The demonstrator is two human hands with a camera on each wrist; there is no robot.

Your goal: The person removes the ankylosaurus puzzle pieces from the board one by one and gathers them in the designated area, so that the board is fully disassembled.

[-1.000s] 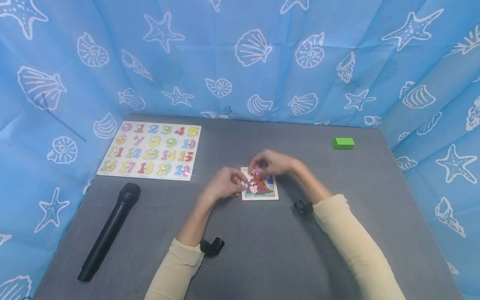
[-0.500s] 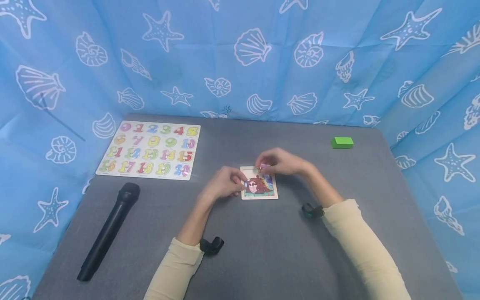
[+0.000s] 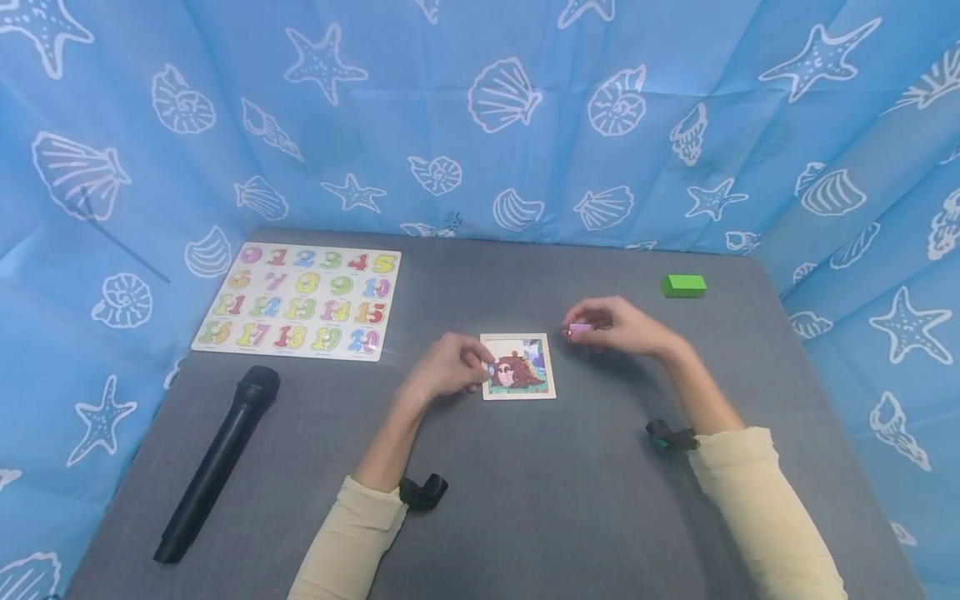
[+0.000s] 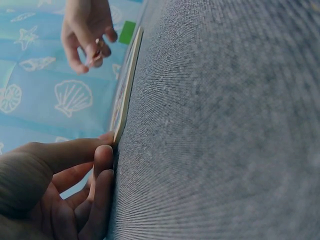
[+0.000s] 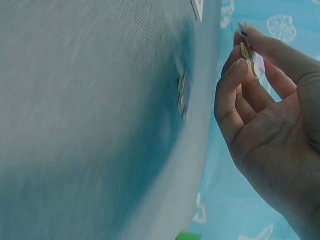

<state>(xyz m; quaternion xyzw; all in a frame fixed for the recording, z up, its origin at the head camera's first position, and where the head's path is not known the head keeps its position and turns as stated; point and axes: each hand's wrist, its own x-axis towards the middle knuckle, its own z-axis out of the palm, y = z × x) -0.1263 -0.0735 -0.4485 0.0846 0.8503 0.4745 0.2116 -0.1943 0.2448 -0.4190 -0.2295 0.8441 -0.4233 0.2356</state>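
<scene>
**Puzzle piece lifted clear of its board**

The right hand (image 3: 618, 327) pinches a small pink puzzle piece (image 3: 579, 328) between thumb and fingertips, held just right of the little picture puzzle (image 3: 518, 367) on the grey table (image 3: 525, 500). The left hand (image 3: 448, 368) steadies the puzzle's left edge, fingers curled against it. A number board (image 3: 302, 300), a black microphone (image 3: 217, 462) and a green block (image 3: 683, 285) lie well apart.

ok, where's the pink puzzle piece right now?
Head view: the pink puzzle piece is pinched in the right hand, just right of the small picture puzzle.
</scene>
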